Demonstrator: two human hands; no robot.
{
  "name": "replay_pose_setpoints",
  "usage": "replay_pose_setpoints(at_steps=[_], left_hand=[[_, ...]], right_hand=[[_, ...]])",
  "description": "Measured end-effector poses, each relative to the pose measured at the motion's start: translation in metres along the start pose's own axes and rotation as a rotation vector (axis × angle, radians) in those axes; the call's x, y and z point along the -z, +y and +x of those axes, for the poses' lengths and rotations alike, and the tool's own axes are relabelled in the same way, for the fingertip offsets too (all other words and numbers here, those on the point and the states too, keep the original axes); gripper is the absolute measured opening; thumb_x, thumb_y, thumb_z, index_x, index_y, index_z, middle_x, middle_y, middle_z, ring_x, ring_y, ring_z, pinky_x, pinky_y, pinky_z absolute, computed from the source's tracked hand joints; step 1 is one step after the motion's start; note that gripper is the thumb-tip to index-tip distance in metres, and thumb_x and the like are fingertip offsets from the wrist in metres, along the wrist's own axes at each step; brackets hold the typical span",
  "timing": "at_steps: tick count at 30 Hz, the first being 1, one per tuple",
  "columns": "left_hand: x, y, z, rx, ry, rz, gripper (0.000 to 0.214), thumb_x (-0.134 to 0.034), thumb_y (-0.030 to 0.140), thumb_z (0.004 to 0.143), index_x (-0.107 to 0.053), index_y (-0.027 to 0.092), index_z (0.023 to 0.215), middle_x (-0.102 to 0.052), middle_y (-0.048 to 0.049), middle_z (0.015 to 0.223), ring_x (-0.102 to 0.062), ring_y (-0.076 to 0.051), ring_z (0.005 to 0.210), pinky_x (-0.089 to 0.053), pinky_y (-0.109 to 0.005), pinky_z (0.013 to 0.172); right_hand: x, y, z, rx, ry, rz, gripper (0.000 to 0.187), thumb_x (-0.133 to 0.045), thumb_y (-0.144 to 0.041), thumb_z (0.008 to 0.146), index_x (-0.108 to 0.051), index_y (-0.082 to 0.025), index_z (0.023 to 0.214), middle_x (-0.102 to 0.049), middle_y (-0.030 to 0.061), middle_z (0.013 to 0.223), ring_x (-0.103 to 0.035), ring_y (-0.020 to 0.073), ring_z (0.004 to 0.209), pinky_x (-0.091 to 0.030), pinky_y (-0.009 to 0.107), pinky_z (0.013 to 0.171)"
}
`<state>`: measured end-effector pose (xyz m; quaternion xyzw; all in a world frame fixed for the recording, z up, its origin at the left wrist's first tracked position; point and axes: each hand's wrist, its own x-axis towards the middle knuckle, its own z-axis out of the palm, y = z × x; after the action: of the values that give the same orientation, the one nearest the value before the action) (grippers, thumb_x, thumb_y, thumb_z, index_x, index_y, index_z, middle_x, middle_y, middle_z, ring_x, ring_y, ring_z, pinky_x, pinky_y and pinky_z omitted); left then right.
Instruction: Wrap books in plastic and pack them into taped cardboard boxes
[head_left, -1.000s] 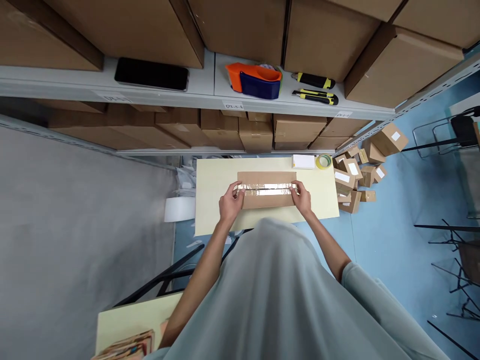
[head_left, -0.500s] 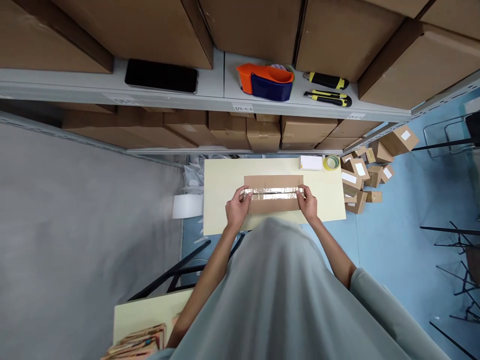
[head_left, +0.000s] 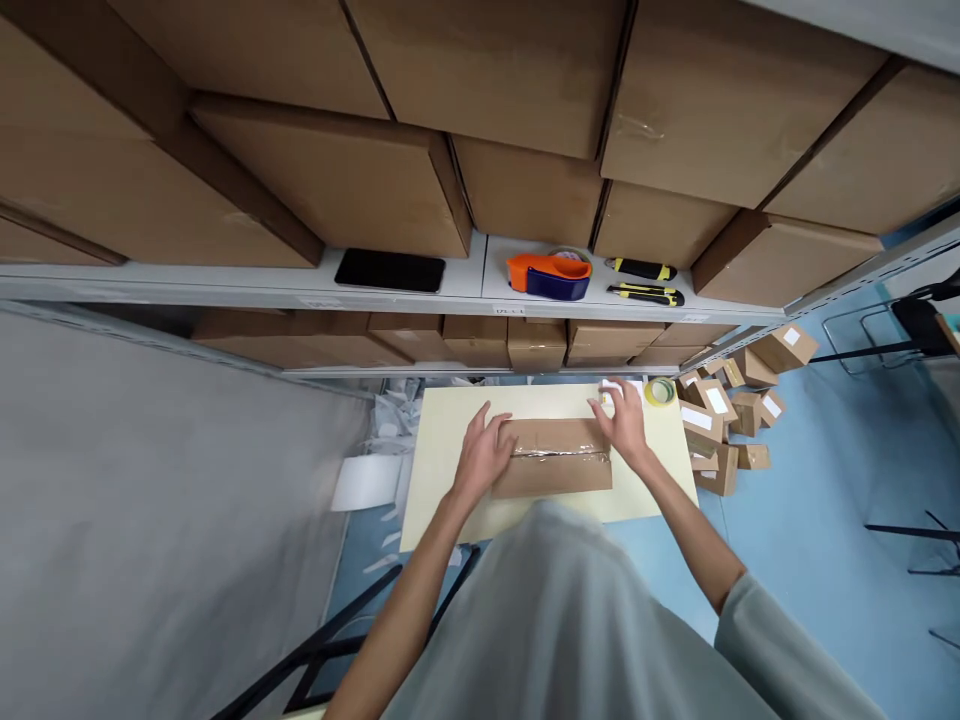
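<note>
A flat-looking cardboard box (head_left: 559,478) with shiny clear tape along its middle lies on the pale yellow table (head_left: 442,415). At its left end is my left hand (head_left: 480,458), fingers apart and thumb by the box's edge; whether it touches the cardboard I cannot tell. My right hand (head_left: 626,428) hovers at the box's upper right corner, fingers spread and holding nothing. Behind those fingers is a small white box (head_left: 609,396), partly covered by them. A roll of yellowish tape (head_left: 660,391) sits just right of the white box.
On the shelf (head_left: 469,275) ahead lie a phone (head_left: 390,270), an orange and blue tape dispenser (head_left: 551,276) and two cutters (head_left: 643,282), before stacked cartons. Small labelled parcels (head_left: 712,420) are piled right of the table. A white roll (head_left: 366,483) stands at its left.
Both hands have come off the taped seam and opened. My right hand has moved up toward the white box. The view has tilted up, showing more of the cartons.
</note>
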<state>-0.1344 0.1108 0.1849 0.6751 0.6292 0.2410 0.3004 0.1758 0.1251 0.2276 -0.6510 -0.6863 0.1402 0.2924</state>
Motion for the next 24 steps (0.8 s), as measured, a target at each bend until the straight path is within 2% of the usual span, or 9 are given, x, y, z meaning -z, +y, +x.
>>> replay_pose_setpoints(at_steps=[3,5,8,11,15,18,21,24], left_hand=[[0.028,0.031,0.053,-0.145,0.079,-0.017,0.037,-0.059,0.038,0.103,-0.069,0.024,0.135,-0.054,-0.0173,0.165,-0.047,-0.038,0.158,-0.038,-0.061,0.131],[0.046,0.055,0.089,-0.226,0.145,-0.027,0.040,-0.058,0.039,0.105,-0.066,0.023,0.141,-0.052,-0.0164,0.167,-0.044,-0.037,0.159,-0.036,-0.060,0.133],[0.065,0.087,0.131,-0.293,0.215,-0.029,0.044,-0.058,0.037,0.106,-0.061,0.023,0.147,-0.051,-0.0151,0.168,-0.043,-0.036,0.160,-0.033,-0.059,0.134],[0.069,0.106,0.150,-0.294,0.252,-0.017,0.044,-0.060,0.034,0.104,-0.062,0.021,0.146,-0.054,-0.0165,0.164,-0.047,-0.036,0.157,-0.035,-0.058,0.133],[0.059,0.114,0.145,-0.275,0.253,-0.037,0.043,-0.061,0.033,0.102,-0.064,0.021,0.144,-0.056,-0.0175,0.162,-0.051,-0.036,0.153,-0.039,-0.060,0.131],[0.051,0.115,0.132,-0.256,0.243,-0.054,0.043,-0.062,0.032,0.102,-0.064,0.022,0.143,-0.058,-0.0176,0.161,-0.052,-0.036,0.153,-0.041,-0.060,0.129],[0.051,0.114,0.115,-0.239,0.243,-0.082,0.046,-0.061,0.031,0.102,-0.061,0.021,0.146,-0.058,-0.0180,0.161,-0.052,-0.035,0.153,-0.041,-0.058,0.130],[0.056,0.111,0.088,-0.207,0.273,-0.145,0.052,-0.060,0.036,0.104,-0.055,0.021,0.154,-0.059,-0.0179,0.161,-0.053,-0.033,0.153,-0.041,-0.056,0.130]], right_hand=[[0.019,-0.030,0.078,0.135,0.014,-0.005,0.041,-0.055,-0.055,0.110,-0.067,-0.024,0.133,-0.066,0.0187,0.138,-0.059,0.0392,0.133,-0.048,0.060,0.117],[0.023,-0.049,0.128,0.239,0.007,-0.018,0.048,-0.052,-0.057,0.111,-0.062,-0.024,0.145,-0.061,0.0188,0.147,-0.053,0.0398,0.142,-0.043,0.059,0.122],[0.014,-0.068,0.191,0.344,-0.005,-0.044,0.057,-0.054,-0.060,0.110,-0.057,-0.019,0.150,-0.057,0.0209,0.151,-0.050,0.0427,0.145,-0.039,0.064,0.124],[-0.005,-0.074,0.229,0.308,-0.035,-0.087,0.066,-0.065,-0.063,0.104,-0.059,-0.009,0.142,-0.063,0.0283,0.139,-0.052,0.0479,0.139,-0.038,0.070,0.122],[-0.026,-0.075,0.248,0.235,-0.059,-0.121,0.061,-0.083,-0.053,0.095,-0.065,-0.007,0.131,-0.070,0.0284,0.121,-0.057,0.0483,0.131,-0.038,0.073,0.120],[-0.026,-0.076,0.247,0.217,-0.089,-0.134,0.050,-0.082,-0.041,0.096,-0.066,-0.006,0.129,-0.070,0.0290,0.121,-0.059,0.0466,0.132,-0.036,0.071,0.123],[-0.013,-0.078,0.232,0.251,-0.111,-0.114,0.043,-0.074,-0.039,0.102,-0.065,-0.009,0.132,-0.072,0.0249,0.121,-0.061,0.0423,0.132,-0.038,0.066,0.125],[0.006,-0.077,0.194,0.341,-0.117,-0.079,0.040,-0.062,-0.048,0.109,-0.064,-0.015,0.132,-0.074,0.0201,0.117,-0.066,0.0398,0.126,-0.043,0.064,0.122]])
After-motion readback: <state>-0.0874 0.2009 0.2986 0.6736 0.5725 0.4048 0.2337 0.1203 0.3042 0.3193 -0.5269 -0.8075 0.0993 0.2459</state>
